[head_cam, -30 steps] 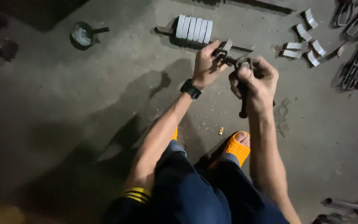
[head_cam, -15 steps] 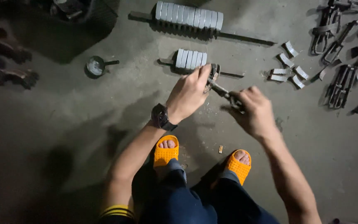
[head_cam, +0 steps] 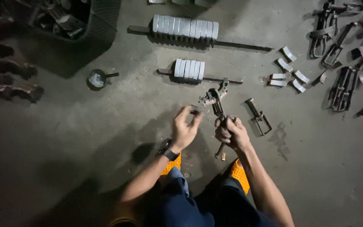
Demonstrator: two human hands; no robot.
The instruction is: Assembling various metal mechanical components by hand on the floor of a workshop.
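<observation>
A rusty metal clamp tool is gripped upright in the right hand, the fist wrapped tightly about its shaft, with the jawed head raised above the knuckles and the lower end of the rod seen below the palm; the left hand is held just beside it, fingers curled loosely and thumb and fingertips brought near together, though whether a small part is pinched there cannot be told; a black wristwatch is worn on the left wrist; orange sandals are seen on the concrete floor below the hands; a second clamp piece is laid just right of the tool; a short rod of stacked grey blocks is set beyond it, with a longer one further off; a small round tin is placed to the left.
</observation>
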